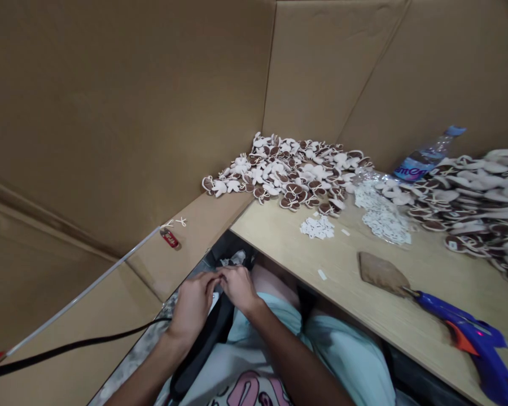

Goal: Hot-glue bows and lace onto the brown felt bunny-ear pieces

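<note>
A plastic bottle (421, 159) (blue-capped) sits near the cardboard wall (461, 67).

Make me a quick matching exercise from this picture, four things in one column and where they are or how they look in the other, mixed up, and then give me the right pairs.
Things:
1. Glue gun
2. Plastic bottle
3. Small red item
4. Left hand and right hand

Places, colours and states:
A. Tilted, toward the back of the wooden tabletop
B. Drawn close together; anything between the fingertips is too hidden to tell
C. Mostly blue, with an orange trigger
D. Lying on the cardboard left of the wooden tabletop

Right pairs: 1-C, 2-A, 3-D, 4-B.
</note>
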`<state>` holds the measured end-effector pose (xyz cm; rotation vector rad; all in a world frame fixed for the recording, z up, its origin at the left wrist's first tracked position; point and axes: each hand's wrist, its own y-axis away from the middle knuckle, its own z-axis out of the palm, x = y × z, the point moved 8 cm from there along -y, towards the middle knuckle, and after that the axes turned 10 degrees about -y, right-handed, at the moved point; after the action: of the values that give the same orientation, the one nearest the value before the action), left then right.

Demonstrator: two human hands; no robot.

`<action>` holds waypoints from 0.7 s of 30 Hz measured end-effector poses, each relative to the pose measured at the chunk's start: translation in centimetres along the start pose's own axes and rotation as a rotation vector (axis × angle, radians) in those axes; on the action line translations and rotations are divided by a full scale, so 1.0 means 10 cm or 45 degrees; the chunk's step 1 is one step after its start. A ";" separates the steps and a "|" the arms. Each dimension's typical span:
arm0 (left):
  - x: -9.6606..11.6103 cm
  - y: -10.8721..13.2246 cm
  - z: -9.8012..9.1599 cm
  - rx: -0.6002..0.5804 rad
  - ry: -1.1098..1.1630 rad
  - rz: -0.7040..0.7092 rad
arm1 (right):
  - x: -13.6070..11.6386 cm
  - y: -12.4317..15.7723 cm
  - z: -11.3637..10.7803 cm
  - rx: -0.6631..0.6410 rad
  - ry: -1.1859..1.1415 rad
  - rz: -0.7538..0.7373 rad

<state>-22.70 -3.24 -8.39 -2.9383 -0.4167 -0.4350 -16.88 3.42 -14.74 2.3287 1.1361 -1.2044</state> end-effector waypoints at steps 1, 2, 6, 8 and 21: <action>-0.03 0.01 0.02 -0.009 -0.021 -0.018 | 0.01 0.00 0.01 0.006 0.008 0.003; -0.06 0.02 0.04 -0.015 -0.040 -0.032 | 0.02 0.00 0.02 0.015 0.015 0.005; -0.15 0.06 0.10 -0.027 -0.129 -0.094 | 0.02 0.01 0.05 0.037 0.021 -0.029; -0.20 0.08 0.13 -0.024 -0.169 -0.123 | 0.01 0.01 0.05 0.052 0.014 -0.047; -0.40 0.09 0.27 0.117 -0.051 -0.080 | 0.08 0.03 -0.03 0.177 -0.071 -0.093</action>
<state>-25.42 -4.61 -12.21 -2.8555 -0.5208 -0.3554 -16.20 3.85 -15.19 2.3558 1.1620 -1.4071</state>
